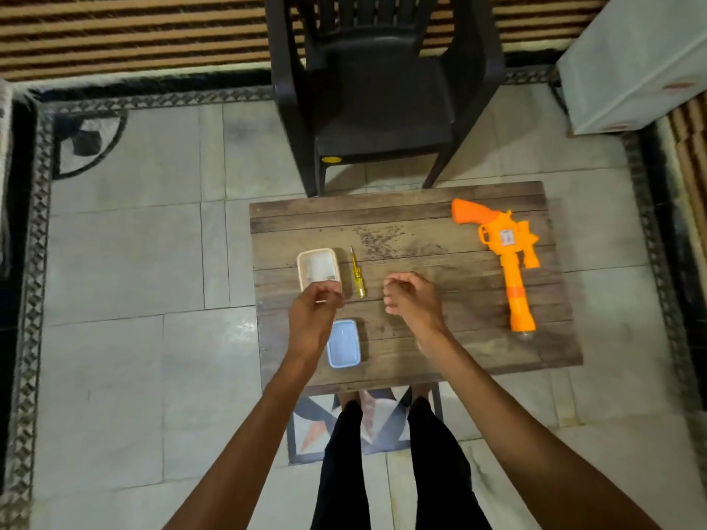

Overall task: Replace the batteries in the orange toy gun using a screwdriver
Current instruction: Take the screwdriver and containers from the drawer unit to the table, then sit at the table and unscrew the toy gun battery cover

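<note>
The orange plastic toy gun [509, 254] lies untouched on the right of the dark wooden surface [489, 353], well apart from both hands. The left hand [313, 311] hovers over the open cream box [317, 251] beside the yellow-handled screwdriver [357, 277], probably after batteries. Blur hides whether its curled fingers pinch anything. The right hand [411, 296] hangs loosely curled, empty.

On the table [478, 208], a toy gun [509, 254] is laid at the right of the frame. An open container [317, 251] is set centre-left, with a screwdriver [357, 275] just beside it on the right and a lid [343, 348] below it. A chair [382, 109] is placed above the table.
</note>
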Action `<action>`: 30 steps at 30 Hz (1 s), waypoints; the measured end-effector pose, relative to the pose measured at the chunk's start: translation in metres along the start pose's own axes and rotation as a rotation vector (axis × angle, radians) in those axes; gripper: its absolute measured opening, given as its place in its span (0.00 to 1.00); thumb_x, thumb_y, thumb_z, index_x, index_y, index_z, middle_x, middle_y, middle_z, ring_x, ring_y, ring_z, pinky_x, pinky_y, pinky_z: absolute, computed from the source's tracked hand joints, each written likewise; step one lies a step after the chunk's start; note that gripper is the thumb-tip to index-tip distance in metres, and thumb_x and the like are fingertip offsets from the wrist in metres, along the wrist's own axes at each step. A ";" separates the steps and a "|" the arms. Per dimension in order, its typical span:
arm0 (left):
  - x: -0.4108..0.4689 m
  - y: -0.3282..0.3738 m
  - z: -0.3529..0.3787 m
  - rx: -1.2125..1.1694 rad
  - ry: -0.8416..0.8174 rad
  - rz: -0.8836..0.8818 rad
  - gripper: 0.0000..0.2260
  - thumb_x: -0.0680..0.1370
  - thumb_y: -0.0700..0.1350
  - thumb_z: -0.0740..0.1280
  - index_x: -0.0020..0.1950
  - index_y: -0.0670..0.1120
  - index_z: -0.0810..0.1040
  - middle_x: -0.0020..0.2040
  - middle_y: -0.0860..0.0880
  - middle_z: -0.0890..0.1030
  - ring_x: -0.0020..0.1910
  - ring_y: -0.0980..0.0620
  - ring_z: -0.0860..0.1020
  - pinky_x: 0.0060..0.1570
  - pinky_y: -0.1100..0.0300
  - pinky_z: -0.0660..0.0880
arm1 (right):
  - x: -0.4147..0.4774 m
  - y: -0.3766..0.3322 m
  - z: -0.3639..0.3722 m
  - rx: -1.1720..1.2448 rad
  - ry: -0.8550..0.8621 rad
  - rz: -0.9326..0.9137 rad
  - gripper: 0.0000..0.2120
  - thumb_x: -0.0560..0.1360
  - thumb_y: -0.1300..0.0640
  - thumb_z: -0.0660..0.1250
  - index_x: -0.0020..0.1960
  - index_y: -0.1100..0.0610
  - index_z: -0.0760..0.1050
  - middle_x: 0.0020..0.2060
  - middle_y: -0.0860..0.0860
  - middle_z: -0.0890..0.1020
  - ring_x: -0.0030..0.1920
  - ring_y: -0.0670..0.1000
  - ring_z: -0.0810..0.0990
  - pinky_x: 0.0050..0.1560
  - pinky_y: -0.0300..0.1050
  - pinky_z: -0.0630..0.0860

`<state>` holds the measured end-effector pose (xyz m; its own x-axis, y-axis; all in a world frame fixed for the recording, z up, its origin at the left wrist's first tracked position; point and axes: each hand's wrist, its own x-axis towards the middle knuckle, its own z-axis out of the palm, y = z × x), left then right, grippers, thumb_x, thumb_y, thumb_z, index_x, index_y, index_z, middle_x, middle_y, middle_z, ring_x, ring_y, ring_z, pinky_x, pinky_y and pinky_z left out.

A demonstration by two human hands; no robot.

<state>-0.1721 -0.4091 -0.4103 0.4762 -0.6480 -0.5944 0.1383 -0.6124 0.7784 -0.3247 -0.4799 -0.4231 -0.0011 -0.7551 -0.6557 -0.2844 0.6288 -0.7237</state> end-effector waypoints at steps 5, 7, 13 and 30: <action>-0.096 0.052 0.023 -0.049 -0.179 0.105 0.05 0.81 0.40 0.66 0.49 0.44 0.83 0.46 0.48 0.85 0.46 0.51 0.83 0.52 0.58 0.79 | -0.101 -0.048 -0.073 0.212 -0.062 -0.006 0.06 0.80 0.62 0.64 0.54 0.60 0.79 0.41 0.56 0.83 0.38 0.50 0.81 0.44 0.45 0.82; -0.136 0.067 0.038 -0.031 -0.227 0.129 0.06 0.81 0.40 0.67 0.47 0.46 0.82 0.45 0.49 0.84 0.47 0.49 0.83 0.53 0.56 0.79 | -0.138 -0.059 -0.111 0.272 -0.053 -0.030 0.06 0.80 0.62 0.64 0.54 0.60 0.80 0.41 0.56 0.83 0.39 0.51 0.82 0.46 0.46 0.82; -0.237 0.093 0.102 -0.007 -0.338 0.175 0.06 0.81 0.42 0.66 0.52 0.44 0.82 0.49 0.45 0.85 0.50 0.45 0.83 0.55 0.53 0.79 | -0.220 -0.063 -0.230 0.295 -0.007 -0.150 0.08 0.80 0.61 0.66 0.56 0.61 0.80 0.42 0.57 0.84 0.41 0.51 0.82 0.46 0.45 0.81; -0.408 0.150 0.394 -0.130 -0.580 0.219 0.10 0.82 0.44 0.63 0.58 0.41 0.80 0.48 0.46 0.84 0.49 0.49 0.82 0.54 0.57 0.78 | -0.267 -0.028 -0.560 0.458 0.137 -0.292 0.08 0.78 0.60 0.67 0.55 0.62 0.81 0.42 0.58 0.84 0.42 0.51 0.81 0.48 0.45 0.81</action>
<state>-0.6884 -0.4150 -0.1303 -0.0376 -0.9147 -0.4025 0.2130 -0.4008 0.8910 -0.8534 -0.3996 -0.1069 -0.1179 -0.9078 -0.4026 0.1544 0.3837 -0.9105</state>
